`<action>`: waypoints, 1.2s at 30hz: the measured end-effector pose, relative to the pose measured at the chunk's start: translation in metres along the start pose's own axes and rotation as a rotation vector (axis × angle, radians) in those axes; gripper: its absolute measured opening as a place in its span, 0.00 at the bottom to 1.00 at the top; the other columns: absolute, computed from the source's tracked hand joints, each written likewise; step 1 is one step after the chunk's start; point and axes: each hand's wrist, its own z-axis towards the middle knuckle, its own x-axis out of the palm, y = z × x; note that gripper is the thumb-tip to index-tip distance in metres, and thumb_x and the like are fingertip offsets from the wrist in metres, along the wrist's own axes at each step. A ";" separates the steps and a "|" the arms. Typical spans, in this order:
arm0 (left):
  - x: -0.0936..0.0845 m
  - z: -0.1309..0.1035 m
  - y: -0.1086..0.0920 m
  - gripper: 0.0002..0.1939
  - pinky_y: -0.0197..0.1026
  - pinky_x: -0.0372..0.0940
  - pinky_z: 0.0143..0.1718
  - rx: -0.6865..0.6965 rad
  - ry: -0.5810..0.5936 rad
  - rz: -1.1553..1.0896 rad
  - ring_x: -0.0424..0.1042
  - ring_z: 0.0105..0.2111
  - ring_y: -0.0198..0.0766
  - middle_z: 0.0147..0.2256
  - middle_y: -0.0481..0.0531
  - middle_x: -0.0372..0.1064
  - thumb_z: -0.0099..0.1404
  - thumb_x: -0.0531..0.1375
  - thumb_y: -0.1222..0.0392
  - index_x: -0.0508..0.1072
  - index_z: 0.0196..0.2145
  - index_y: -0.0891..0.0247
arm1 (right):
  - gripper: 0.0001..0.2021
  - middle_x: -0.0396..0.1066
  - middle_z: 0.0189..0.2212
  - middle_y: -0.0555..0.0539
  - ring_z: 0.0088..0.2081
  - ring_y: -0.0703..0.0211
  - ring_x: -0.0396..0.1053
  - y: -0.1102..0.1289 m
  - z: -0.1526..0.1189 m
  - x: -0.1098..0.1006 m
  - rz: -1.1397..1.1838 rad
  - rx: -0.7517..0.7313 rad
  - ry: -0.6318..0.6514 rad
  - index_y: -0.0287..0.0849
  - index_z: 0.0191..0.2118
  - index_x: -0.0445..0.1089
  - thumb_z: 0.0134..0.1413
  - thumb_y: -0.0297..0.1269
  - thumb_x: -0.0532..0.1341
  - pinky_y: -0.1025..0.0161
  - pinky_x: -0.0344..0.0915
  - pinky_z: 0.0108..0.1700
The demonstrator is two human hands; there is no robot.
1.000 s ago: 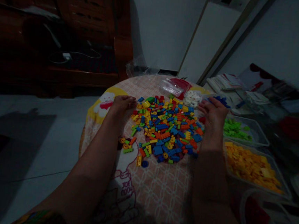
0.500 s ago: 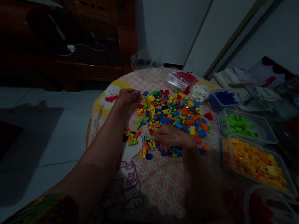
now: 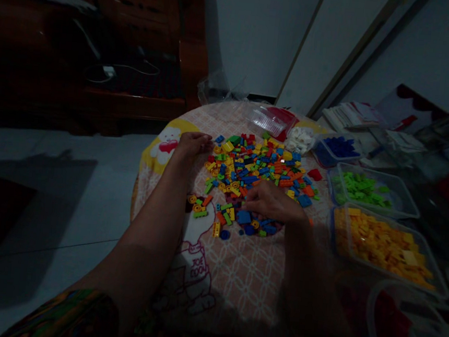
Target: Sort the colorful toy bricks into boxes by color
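Mixed toy bricks [image 3: 250,165] in yellow, blue, green, orange and red lie in a loose heap on the round cloth-covered table [image 3: 246,275]. Beside the heap's upper left edge rests my left hand [image 3: 194,146], fingers loosely apart and holding nothing visible. My right hand [image 3: 271,201] is over the lower right of the heap, its fingers bent down and drawn together; whatever is between the fingertips is too small and dark to make out. A blue brick [image 3: 244,217] lies just below those fingertips. A smaller group of bricks [image 3: 198,206] sits left of the heap.
Along the right stand tubs of blue pieces [image 3: 338,147], green pieces [image 3: 364,188], yellow pieces [image 3: 386,245] and red pieces [image 3: 393,330]. White pieces [image 3: 300,139] and a clear plastic tray [image 3: 267,121] are at the back. A wooden bench [image 3: 136,100] stands behind left.
My right hand has moved right and slightly up, its fingers drawing together, uncovering the blue brick and others near it. My left hand has stayed in place.
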 end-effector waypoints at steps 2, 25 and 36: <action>0.000 0.000 0.000 0.04 0.36 0.72 0.37 -0.006 -0.004 -0.002 0.74 0.28 0.32 0.27 0.53 0.75 0.61 0.61 0.70 0.77 0.31 0.66 | 0.10 0.68 0.16 0.52 0.21 0.64 0.65 0.007 -0.006 0.004 -0.165 0.046 0.063 0.39 0.20 0.73 0.50 0.32 0.66 0.66 0.54 0.26; 0.002 -0.004 -0.006 0.04 0.39 0.72 0.37 -0.040 -0.052 -0.033 0.75 0.28 0.35 0.28 0.53 0.75 0.56 0.64 0.71 0.75 0.30 0.65 | 0.10 0.74 0.34 0.44 0.39 0.53 0.69 -0.036 -0.053 0.088 -0.506 -0.319 -0.415 0.44 0.35 0.71 0.54 0.22 0.57 0.59 0.61 0.42; -0.001 0.001 -0.004 0.03 0.38 0.73 0.35 -0.042 -0.036 -0.061 0.75 0.26 0.34 0.27 0.54 0.75 0.55 0.65 0.70 0.75 0.30 0.67 | 0.17 0.74 0.27 0.50 0.27 0.58 0.74 -0.039 -0.032 0.029 0.612 -0.002 -0.557 0.41 0.41 0.77 0.46 0.45 0.70 0.62 0.70 0.29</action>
